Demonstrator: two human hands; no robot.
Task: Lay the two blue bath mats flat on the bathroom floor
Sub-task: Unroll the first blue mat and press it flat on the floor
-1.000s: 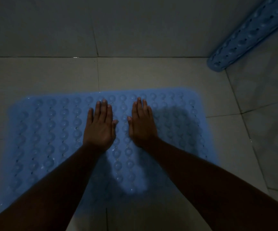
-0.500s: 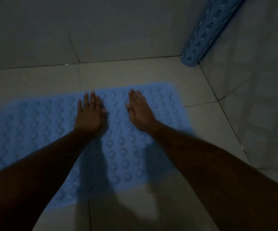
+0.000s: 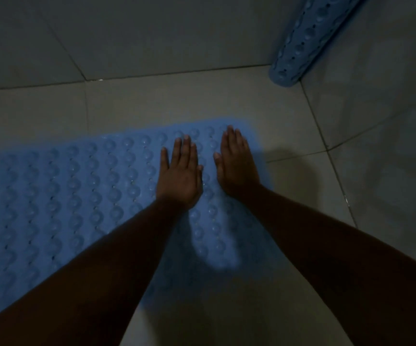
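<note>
Now the blue mat (image 3: 64, 196) lies under left grip (image 3: 178, 179) and right grip (image 3: 237, 167), both pressing flat-fingered.

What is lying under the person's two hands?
Both the left hand and right hand rest flat on a blue bath mat spread over the tiled floor. The mat's bumps directly beneath the palms are covered.

My left hand (image 3: 179, 178) and right hand (image 3: 237, 168) lie palm-down, side by side, fingers straight and together; my bare left forearm (image 3: 107, 258) and right forearm (image 3: 326, 240) reach forward.
</note>
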